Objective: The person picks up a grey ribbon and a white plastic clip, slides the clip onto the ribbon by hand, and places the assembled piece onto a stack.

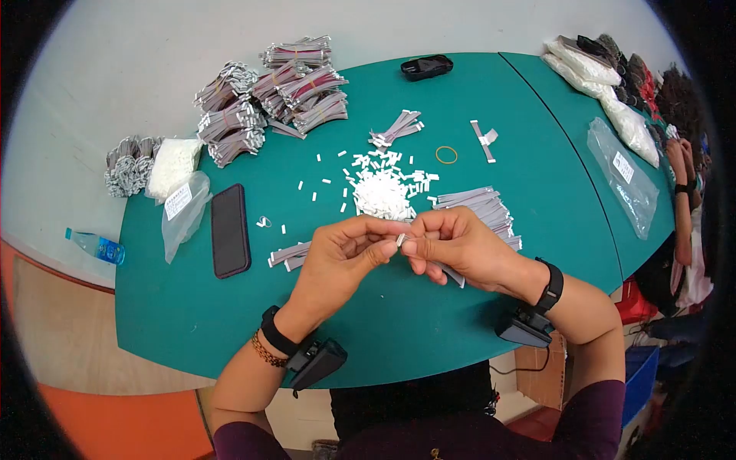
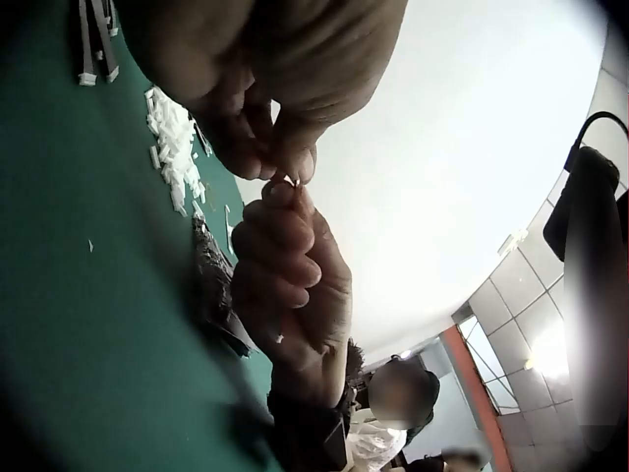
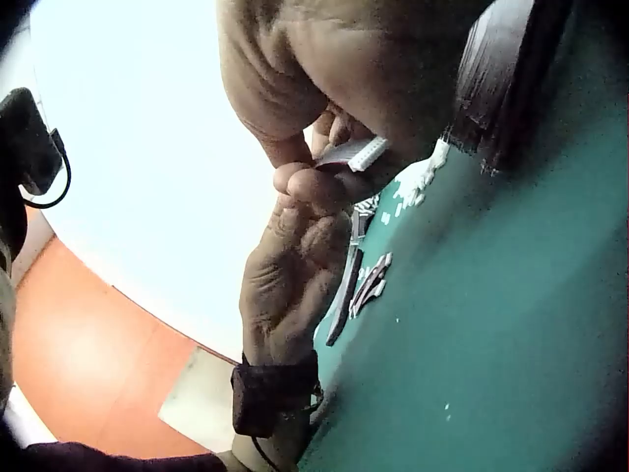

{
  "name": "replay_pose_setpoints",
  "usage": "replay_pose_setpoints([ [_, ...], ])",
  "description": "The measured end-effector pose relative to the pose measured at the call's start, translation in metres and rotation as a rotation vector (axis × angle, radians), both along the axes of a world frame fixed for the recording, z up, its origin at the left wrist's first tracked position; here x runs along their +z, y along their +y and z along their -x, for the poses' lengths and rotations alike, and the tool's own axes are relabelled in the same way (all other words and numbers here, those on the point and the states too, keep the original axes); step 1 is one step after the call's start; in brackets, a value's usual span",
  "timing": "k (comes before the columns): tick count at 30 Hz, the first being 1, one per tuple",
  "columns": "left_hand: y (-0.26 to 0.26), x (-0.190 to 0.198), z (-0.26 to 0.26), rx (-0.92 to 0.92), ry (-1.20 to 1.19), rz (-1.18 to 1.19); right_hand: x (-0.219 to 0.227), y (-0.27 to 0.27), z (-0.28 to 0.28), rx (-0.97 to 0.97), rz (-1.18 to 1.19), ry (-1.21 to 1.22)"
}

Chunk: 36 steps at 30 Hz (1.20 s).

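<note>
Both hands meet fingertip to fingertip over the near middle of the table. My left hand (image 1: 345, 253) pinches a small white connector piece (image 1: 400, 239) between thumb and forefinger. My right hand (image 1: 469, 249) grips a short flat ribbon cable, whose white end plug (image 3: 370, 153) pokes out by the palm in the right wrist view. The cable's other end is hidden behind the fingertips at the white piece. Just beyond the hands lies a heap of small white connector pieces (image 1: 382, 193). A stack of grey ribbon cables (image 1: 479, 208) lies beyond the right hand, and a few more cables (image 1: 288, 255) beside the left.
Bundled cables (image 1: 295, 88) are piled at the back left. A phone (image 1: 231, 230), a bag of white pieces (image 1: 175, 169) and a water bottle (image 1: 96, 247) are on the left. A rubber band (image 1: 446, 156) and a black pouch (image 1: 426, 67) lie farther back. Another person's hands (image 1: 679, 162) show far right.
</note>
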<state>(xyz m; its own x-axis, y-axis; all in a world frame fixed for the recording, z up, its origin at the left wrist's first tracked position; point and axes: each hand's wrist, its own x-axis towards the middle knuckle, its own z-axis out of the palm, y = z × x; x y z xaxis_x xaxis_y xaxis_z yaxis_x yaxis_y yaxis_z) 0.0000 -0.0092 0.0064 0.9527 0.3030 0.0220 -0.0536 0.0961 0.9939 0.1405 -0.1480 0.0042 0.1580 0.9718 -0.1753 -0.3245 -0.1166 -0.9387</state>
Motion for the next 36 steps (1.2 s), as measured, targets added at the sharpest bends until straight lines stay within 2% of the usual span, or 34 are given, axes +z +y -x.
replay_pose_setpoints([
  [5, 0.0046, -0.0050, -0.0020, -0.037, -0.059, -0.011, 0.0003, 0.0000, -0.0006, 0.019, -0.021, 0.019],
  [14, 0.0073, -0.0055, -0.0016, -0.025, -0.029, 0.028, 0.0040, -0.0011, 0.0018, 0.056, -0.021, 0.001],
  [22, 0.0073, -0.0077, -0.0011, -0.082, -0.034, 0.069, 0.0036, -0.0040, 0.0043, 0.036, -0.059, -0.018],
  [29, 0.0085, -0.0081, -0.0006, -0.080, -0.049, 0.016, -0.0003, -0.0033, 0.0051, 0.015, -0.067, -0.048],
  [32, 0.0041, -0.0086, -0.0022, -0.034, -0.053, 0.073, -0.0002, -0.0016, 0.0042, -0.019, -0.071, -0.045],
  [36, 0.0071, -0.0075, -0.0036, -0.031, -0.032, 0.029, 0.0033, -0.0020, 0.0044, -0.054, -0.042, -0.218],
])
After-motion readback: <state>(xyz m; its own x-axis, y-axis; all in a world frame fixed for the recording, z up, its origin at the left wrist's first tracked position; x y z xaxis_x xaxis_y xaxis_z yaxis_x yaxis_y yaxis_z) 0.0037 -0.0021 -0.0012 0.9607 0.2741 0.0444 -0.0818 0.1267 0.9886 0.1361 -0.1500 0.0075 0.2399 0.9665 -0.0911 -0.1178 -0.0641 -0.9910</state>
